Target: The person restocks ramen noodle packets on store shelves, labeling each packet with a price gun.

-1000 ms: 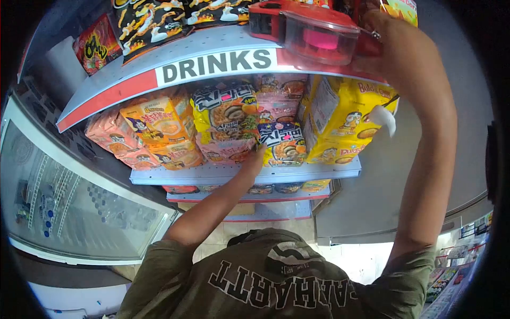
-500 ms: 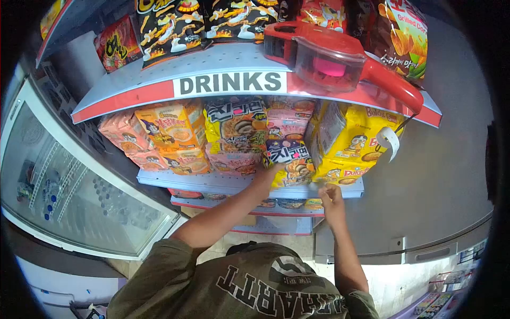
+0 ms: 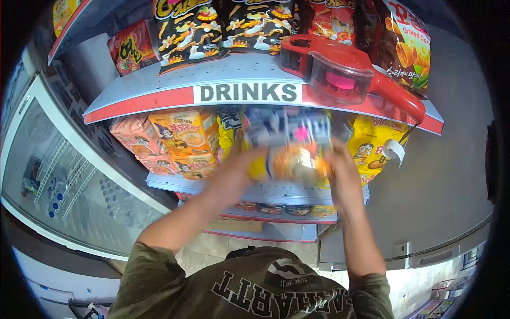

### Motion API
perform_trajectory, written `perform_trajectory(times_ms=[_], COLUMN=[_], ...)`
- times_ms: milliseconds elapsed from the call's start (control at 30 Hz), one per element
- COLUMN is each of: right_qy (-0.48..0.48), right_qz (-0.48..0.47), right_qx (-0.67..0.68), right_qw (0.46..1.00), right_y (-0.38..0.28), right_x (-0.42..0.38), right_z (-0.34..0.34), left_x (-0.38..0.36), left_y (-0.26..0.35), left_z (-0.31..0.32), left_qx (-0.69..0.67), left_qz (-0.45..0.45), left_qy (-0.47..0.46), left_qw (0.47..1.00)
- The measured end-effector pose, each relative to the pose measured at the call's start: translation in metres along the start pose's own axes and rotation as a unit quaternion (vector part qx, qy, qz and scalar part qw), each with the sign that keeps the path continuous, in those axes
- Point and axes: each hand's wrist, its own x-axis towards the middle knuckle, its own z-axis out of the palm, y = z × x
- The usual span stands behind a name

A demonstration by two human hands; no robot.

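A multipack of instant noodles (image 3: 289, 151), dark blue above with yellow sides and a picture of noodles, is off the shelf and smeared by motion. My left hand (image 3: 236, 167) grips its left side and my right hand (image 3: 342, 170) its right side. Behind it, a yellow Buldak noodle pack (image 3: 372, 146) stands at the right of the shelf. To the left are orange noodle packs (image 3: 186, 135) and pink noodle packs (image 3: 139, 141). The held pack hides the middle of the shelf.
A red label gun (image 3: 340, 72) with a hanging white label strip (image 3: 393, 152) lies on the upper shelf (image 3: 143, 87), marked DRINKS. Snack bags (image 3: 191, 37) stand behind it. A glass-door fridge (image 3: 79, 175) is at left. Lower shelves (image 3: 249, 213) hold more packs.
The noodle pack at the shelf's front has come up and toward me. My right hand, earlier apart below the shelf edge, now holds its right side. The view has shifted slightly.
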Motion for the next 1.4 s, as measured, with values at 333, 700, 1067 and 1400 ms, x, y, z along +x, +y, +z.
perform_trajectory(times_ms=[333, 700, 1067, 1400], right_qy=[-0.058, -0.071, 0.053, 0.361], right_qz=[0.096, 0.182, 0.068, -0.058], right_qx=[-0.072, 0.093, 0.196, 0.217], right_qw=[0.991, 0.976, 0.977, 0.905], right_y=[0.057, 0.076, 0.077, 0.079], right_x=[0.121, 0.103, -0.051, -0.396], right_z=[0.053, 0.076, 0.032, 0.005], left_x=[0.066, 0.049, 0.014, -0.138], left_y=[0.039, 0.038, -0.027, -0.140], left_z=[-0.059, -0.052, -0.045, 0.104], left_qx=[0.169, -0.095, -0.148, -0.015], left_qz=[0.102, -0.036, -0.071, -0.191], left_qy=[0.129, 0.044, -0.258, -0.638], left_qw=[0.972, 0.994, 0.952, 0.745])
